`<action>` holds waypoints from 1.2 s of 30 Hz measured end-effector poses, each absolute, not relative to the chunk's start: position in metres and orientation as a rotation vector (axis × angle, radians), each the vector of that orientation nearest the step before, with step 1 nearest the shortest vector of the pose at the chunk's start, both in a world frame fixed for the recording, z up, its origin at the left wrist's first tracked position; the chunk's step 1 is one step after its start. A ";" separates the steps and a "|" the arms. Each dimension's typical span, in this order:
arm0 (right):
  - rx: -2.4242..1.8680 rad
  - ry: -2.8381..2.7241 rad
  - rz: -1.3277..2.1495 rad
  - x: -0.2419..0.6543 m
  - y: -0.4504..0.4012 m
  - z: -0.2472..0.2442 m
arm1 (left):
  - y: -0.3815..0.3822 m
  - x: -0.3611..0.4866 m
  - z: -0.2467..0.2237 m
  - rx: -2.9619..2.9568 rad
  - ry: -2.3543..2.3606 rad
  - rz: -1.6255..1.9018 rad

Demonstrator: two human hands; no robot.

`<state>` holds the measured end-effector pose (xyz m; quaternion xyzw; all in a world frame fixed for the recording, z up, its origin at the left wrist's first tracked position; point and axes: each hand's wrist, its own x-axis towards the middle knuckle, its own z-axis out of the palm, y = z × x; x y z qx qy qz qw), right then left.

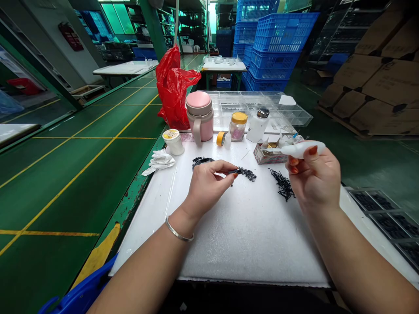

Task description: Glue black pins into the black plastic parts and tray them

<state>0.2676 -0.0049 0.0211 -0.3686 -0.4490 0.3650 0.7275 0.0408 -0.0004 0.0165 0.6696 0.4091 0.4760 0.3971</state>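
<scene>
Nearest the camera, bare forearms [140,266] are stretched over the white bench [242,244], with a silver bangle [178,231] worn on the left one. On the near side of the pink mug [207,126], a small black piece [234,171] is pinched between thumb and forefinger by the left hand [207,183]; its exact shape cannot be made out. Black links [248,175] are bunched just beside those fingertips, nearer than the mug and to its right. Well to the right of the mug, a white squeeze bottle [299,150] is gripped in the right hand [316,179], its narrow tip pointed leftward. Thin black strips [281,185] are heaped near that hand, and behind them a small box [271,156] is filled with odds and ends. To the mug's right are set a yellow roll [221,139], a yellow-lidded jar [238,129] and a metal-capped bottle [257,126]. To its left, a white tub [174,144] and white gloves [159,162] are placed. Behind the mug, a clear compartment tray [227,104] is laid.
</scene>
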 end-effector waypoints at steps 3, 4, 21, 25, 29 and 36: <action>-0.825 -0.923 0.970 0.270 0.000 0.019 | 0.002 0.040 0.016 1.521 0.953 1.171; -0.845 -0.931 1.030 0.269 0.000 0.018 | 0.002 0.040 0.015 1.456 0.923 1.155; -0.975 -1.376 1.312 0.229 -0.016 0.004 | 0.001 0.046 0.007 0.937 0.741 0.964; -0.962 -1.383 1.267 0.229 -0.015 0.004 | 0.001 0.047 0.007 0.902 0.715 0.938; -1.048 -1.491 1.077 0.229 -0.018 0.008 | -0.001 0.046 0.008 0.863 0.729 0.909; -1.041 -1.683 0.766 0.223 -0.020 0.017 | -0.002 0.045 0.011 0.861 0.739 0.929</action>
